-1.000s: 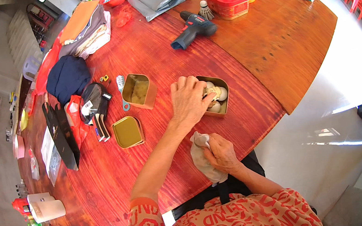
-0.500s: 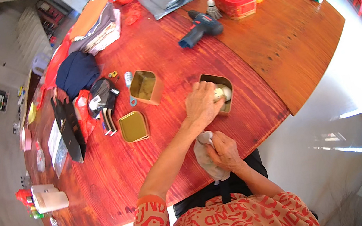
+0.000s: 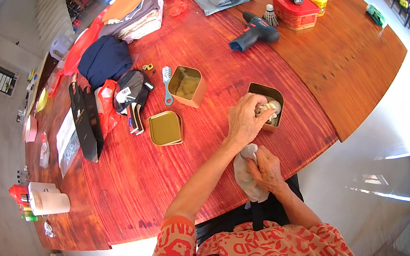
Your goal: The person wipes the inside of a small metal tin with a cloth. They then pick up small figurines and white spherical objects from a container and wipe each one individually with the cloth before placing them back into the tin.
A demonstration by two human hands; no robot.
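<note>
Nearest us, the right hand [image 3: 267, 169] is clenched on a soft, crumpled grey-white cloth [image 3: 246, 175] at the edge of the red-brown wooden worktop [image 3: 132, 176]; we judge it light, limp and best gathered in the fist. Just beyond, the left hand [image 3: 244, 122] reaches into a square gold metal tin [image 3: 267, 106] of pale rounded pieces, its grip hidden from us. Farther off, a matching open tin [image 3: 187, 86] looks empty, its flat lid [image 3: 165, 128] lying apart.

Bare red tabletop [image 3: 135, 191] lay open across the lower left of the frame, wide enough for a hand to pass. Towards the centre, a gold tin lid [image 3: 165, 128], an open gold tin [image 3: 187, 85] and a toothbrush [image 3: 167, 85] crowded the way. At upper right, a cordless drill [image 3: 254, 37] blocked the path beyond the open tin [image 3: 268, 106] under the left hand [image 3: 244, 120]
</note>
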